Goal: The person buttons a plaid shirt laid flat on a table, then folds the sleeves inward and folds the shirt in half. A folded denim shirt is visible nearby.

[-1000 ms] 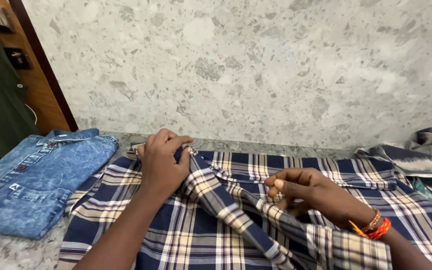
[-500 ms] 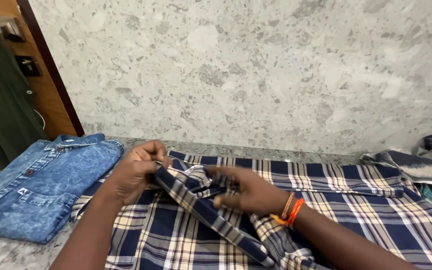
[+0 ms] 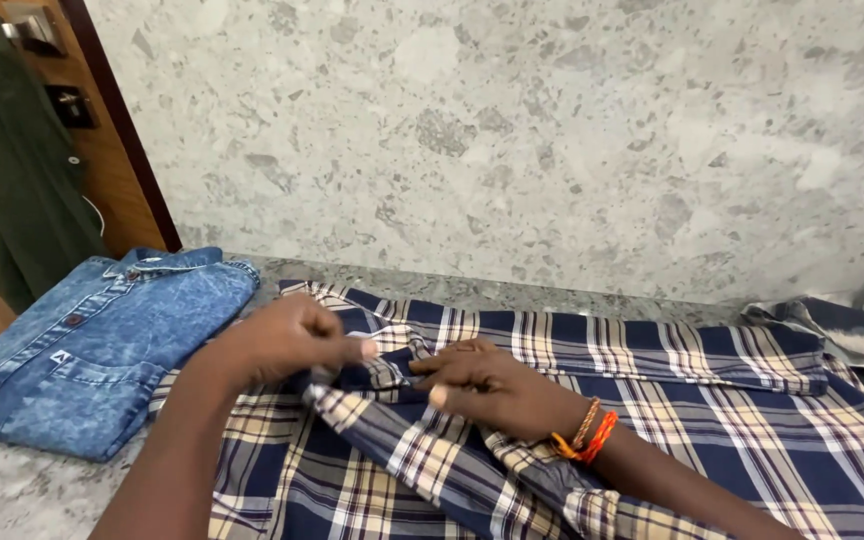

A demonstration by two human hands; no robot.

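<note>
Your left hand (image 3: 287,342) pinches plaid shirt (image 3: 652,400) fabric near collar; right hand (image 3: 487,388), fingers curled, grips same bunched fold just beside it. Shirt lies spread on stone surface (image 3: 12,490), far edge near wall. Risk, as judged: uneven pull skews fold, or trailing sleeve slips off near edge. Folded denim shirt (image 3: 92,350) close left, could get dragged. No containers visible.

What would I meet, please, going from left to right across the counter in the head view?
Folded blue denim shirt → left hand → right hand, both pinching the navy and cream plaid shirt → crumpled grey garment at the far right.
</note>
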